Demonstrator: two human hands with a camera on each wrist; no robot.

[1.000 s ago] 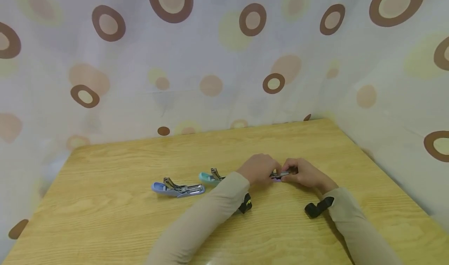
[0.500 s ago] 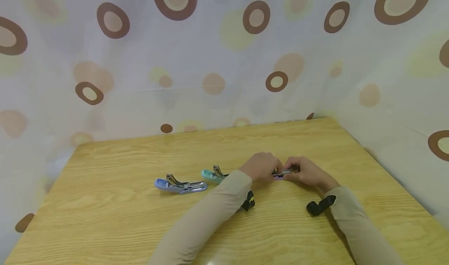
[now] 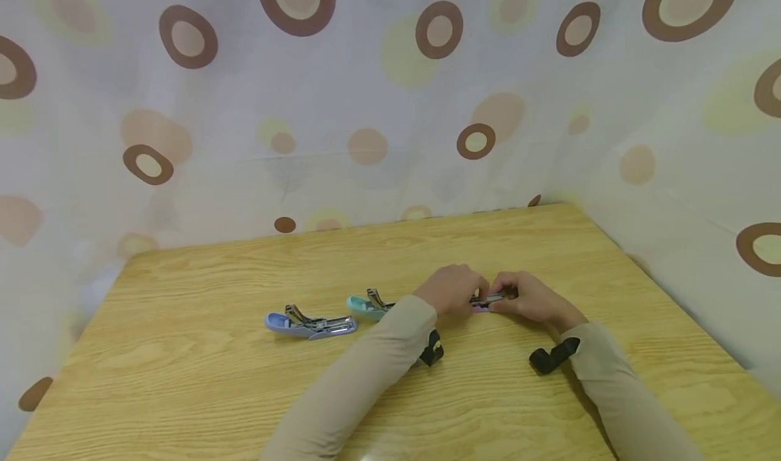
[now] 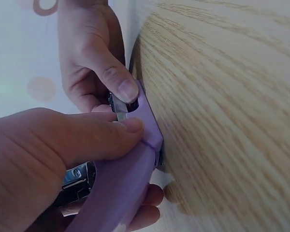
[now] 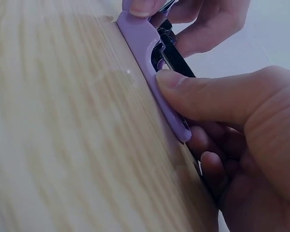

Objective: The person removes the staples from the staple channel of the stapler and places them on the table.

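A purple stapler (image 4: 123, 181) lies on the table with both hands on it, its metal inside partly showing. My left hand (image 3: 451, 289) grips its body, thumb along the purple side and fingers round the far side in the left wrist view. At the other end, my right hand (image 3: 532, 301) pinches the stapler's base (image 5: 166, 108) between thumb and fingers. Fingers hide much of the metal rail. Left of the hands, a teal stapler (image 3: 361, 307) lies opened up, partly behind the left forearm. Further left is a blue stapler (image 3: 311, 325), also opened, its metal rail showing.
The wooden table (image 3: 201, 379) reaches back to a patterned curtain (image 3: 342, 95), which also hangs along the right side. Black wrist cameras, such as the right one (image 3: 552, 357), stick out below the sleeves.
Both hands keep their hold on the purple stapler with hardly any movement. The head view shifts slightly; the teal and blue staplers stay in place.
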